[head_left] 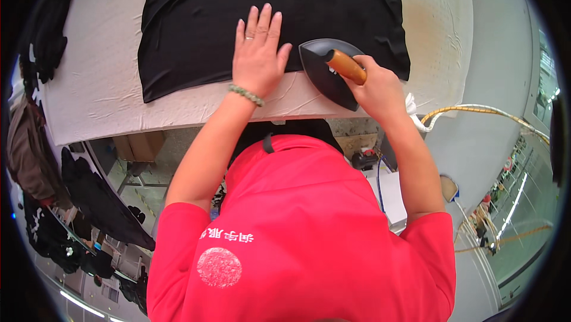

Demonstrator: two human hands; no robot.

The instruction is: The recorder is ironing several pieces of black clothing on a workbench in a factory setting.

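Observation:
A black garment (202,30) lies spread over the pale padded ironing table (95,84), its near hem running a little short of the table's front edge. My left hand (259,54) rests flat on the cloth by that hem, fingers stretched forward and thumb apart. To its right, a dark iron (327,78) with a wooden handle sits at the hem, partly on the cloth and partly on the pale cover. My right hand (377,87) is wrapped round the handle. The iron's soleplate is hidden from above.
A white and yellow hose (470,108) runs from beside my right wrist off to the right. Dark garments (98,197) hang along the left side. Below the table are a cardboard box (140,145) and a white box (391,194). A grey surface (496,42) adjoins the table's right side.

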